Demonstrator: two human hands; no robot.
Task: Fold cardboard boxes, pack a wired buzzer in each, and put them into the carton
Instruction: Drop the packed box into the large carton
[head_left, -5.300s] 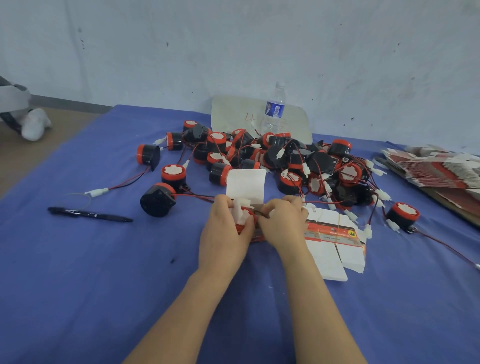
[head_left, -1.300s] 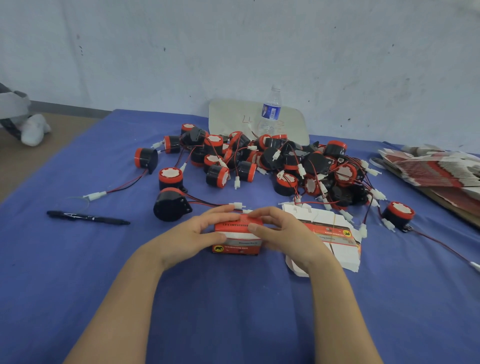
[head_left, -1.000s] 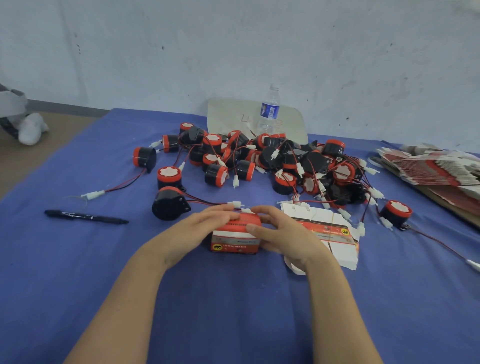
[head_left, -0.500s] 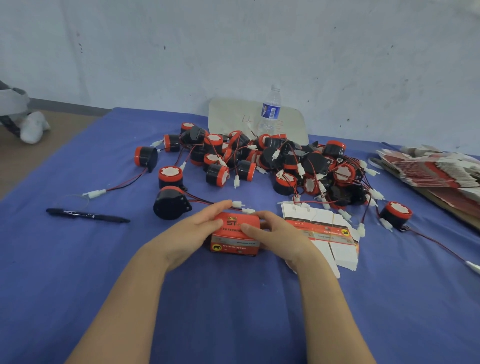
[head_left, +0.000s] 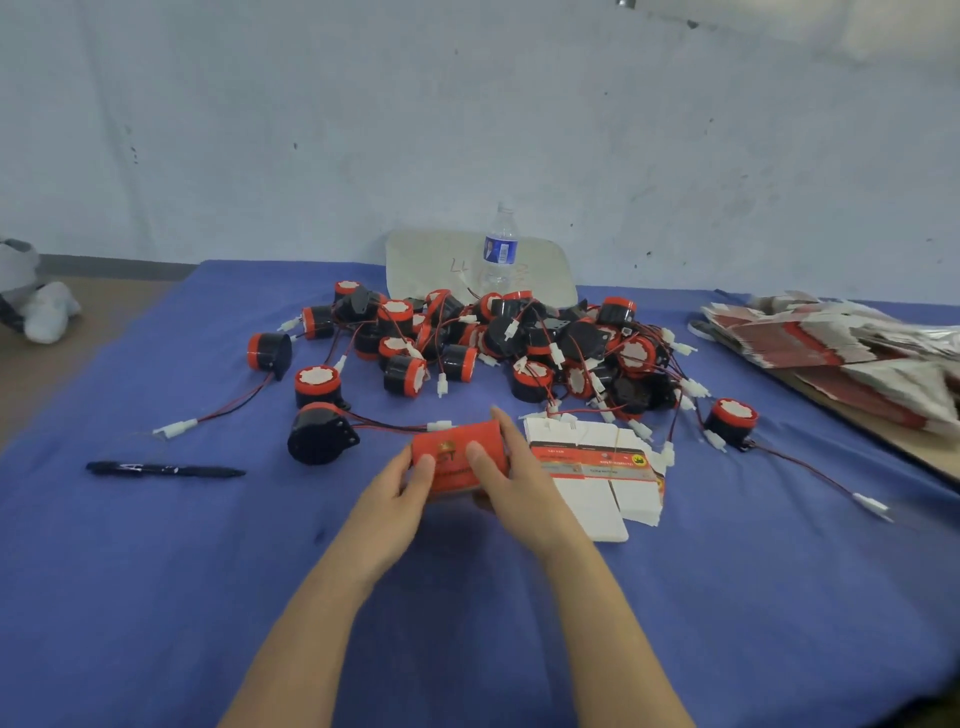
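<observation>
The box (head_left: 460, 463) sits between both hands over the near middle of the counter (head_left: 156, 597), tipped so its broad red face looks up at the camera; whether its lower edge touches the cloth I cannot tell. It is folded up and closed, with no flap standing open, red all over with a gold emblem and lines of print too blurred to read. The left hand (head_left: 392, 499) grips its left end, thumb on the face, and the right hand (head_left: 519, 483) grips the right end with its fingers (head_left: 500, 423) curled over the far edge and the thumb pressed on top. Holding it at both ends looks like a way to keep the flaps seated while it is turned and checked, so the step in hand is probably finishing this box before it goes to the carton, which is not in view. Just right of the box lie the blanks (head_left: 597, 467), a short stack of flat printed boxes kept within reach. One buzzer (head_left: 319, 439) lies just left of the box, its wire running toward it. Behind is the pile (head_left: 493, 343) of wired buzzers, then a bottle (head_left: 500, 254). A pen (head_left: 166, 470) lies well to the left, and a heap (head_left: 810, 338) of more flat boxes at far right.
</observation>
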